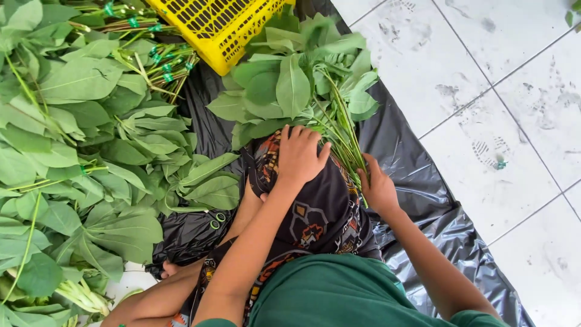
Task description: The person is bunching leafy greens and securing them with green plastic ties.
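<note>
Left hand [299,156] rests flat, fingers spread, steadying the leaf bunch [296,85]; right hand [378,189] clasps its stems [345,142]. Best gripped low, stems aligned.

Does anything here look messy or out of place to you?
Dirty shoe prints mark the white floor tiles right of the black plastic sheet. The leaves lie in heaps on the sheet, none strewn over the tiles.

We see no packages, labels, signs or screens here, only loose greens, a crate, sheeting and bare floor tiles.
</note>
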